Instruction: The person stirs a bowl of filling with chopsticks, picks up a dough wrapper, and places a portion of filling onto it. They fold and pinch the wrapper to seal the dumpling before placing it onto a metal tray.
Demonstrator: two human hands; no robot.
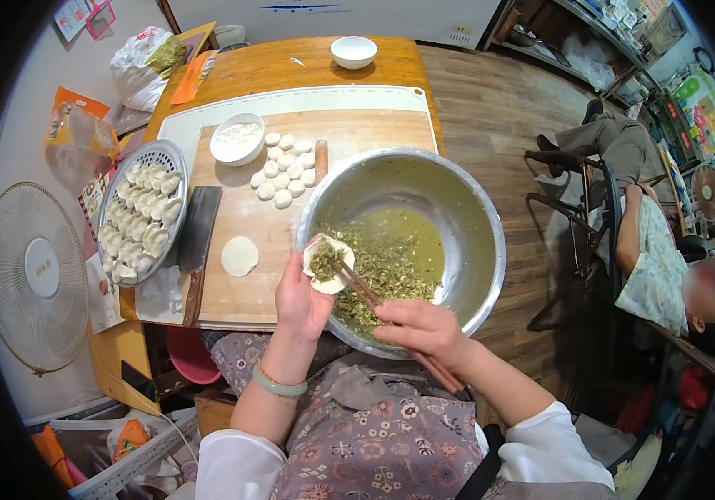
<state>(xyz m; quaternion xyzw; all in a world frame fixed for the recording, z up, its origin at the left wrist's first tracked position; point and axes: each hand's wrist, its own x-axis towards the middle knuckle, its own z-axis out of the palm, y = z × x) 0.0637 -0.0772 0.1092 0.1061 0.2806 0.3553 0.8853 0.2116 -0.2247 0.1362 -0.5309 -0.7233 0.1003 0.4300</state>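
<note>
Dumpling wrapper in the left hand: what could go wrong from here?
1. The wrapper lies open on the left hand over the steel bowl's rim; the green filling looks wet, so it may soak or tear the dough.
2. The chopsticks in the right hand press filling onto it; too large a heap may not seal.
3. The cleaver lies on the board near the left forearm; a careless reach could brush it.
</note>
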